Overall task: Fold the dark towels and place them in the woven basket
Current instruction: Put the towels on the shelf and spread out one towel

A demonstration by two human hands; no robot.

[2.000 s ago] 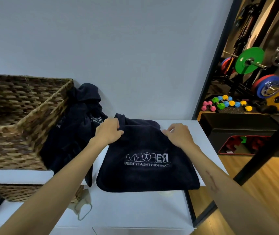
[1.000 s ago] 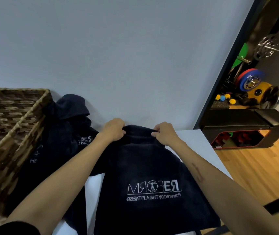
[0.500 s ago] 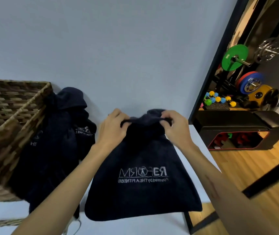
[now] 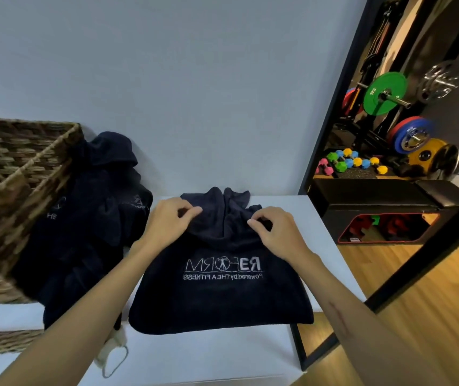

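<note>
From the head view, we are looking down at a dark towel (image 4: pixel 222 277) lying on the white counter (image 4: pixel 195 358), its white logo facing up and reading upside down to us. The far edge of the towel is bunching up toward the wall. Our left hand (image 4: pixel 168 221) is pinching that bunched edge on the left, thumb and fingers curled into the cloth in a closed grip. Our right hand (image 4: pixel 275 232) is pinching the same edge on the right, its grip likewise curled on the fabric. To the left, a heap of more dark towels (image 4: pixel 89 218) is leaning against the woven basket (image 4: pixel 8 176), which is sitting at the counter's left end. A pale face mask (image 4: pixel 112 355) is lying near the counter's front edge, just under our left forearm. Through the doorway on the right, we are seeing weight plates (image 4: pixel 384 93) and small coloured dumbbells (image 4: pixel 348 162).
</note>
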